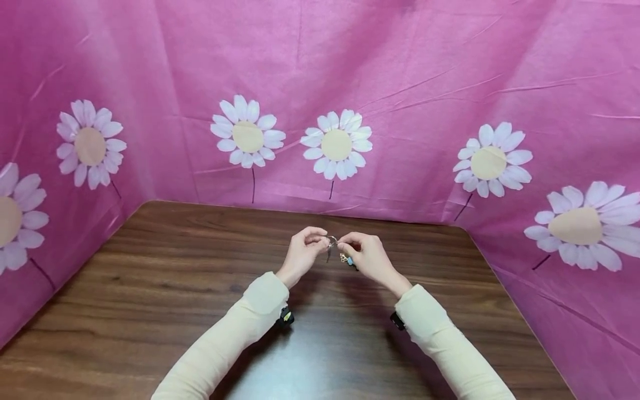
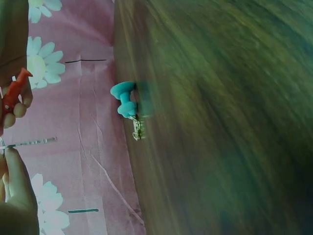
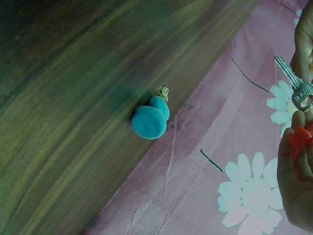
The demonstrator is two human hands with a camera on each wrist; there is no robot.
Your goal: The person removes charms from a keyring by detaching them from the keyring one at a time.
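Note:
Near the far edge of the table, both hands meet at a small metal key ring (image 1: 332,240). My left hand (image 1: 302,255) pinches the ring's left side between thumb and fingers. A silver key (image 3: 289,72) hangs from it, seen edge-on in the left wrist view. My right hand (image 1: 367,255) has its fingertips at the ring's other side and holds a small red charm (image 2: 14,93), partly hidden by its fingers. On the table just under the right hand stands a teal dumbbell-shaped piece (image 2: 126,100) with a small gold-coloured part (image 3: 164,93) at one end.
The dark wooden table (image 1: 175,278) extends around the hands. A pink curtain (image 1: 400,66) with white daisies encloses its back and both sides, close behind the hands. Dark wrist cameras (image 1: 286,316) sit under the sleeves.

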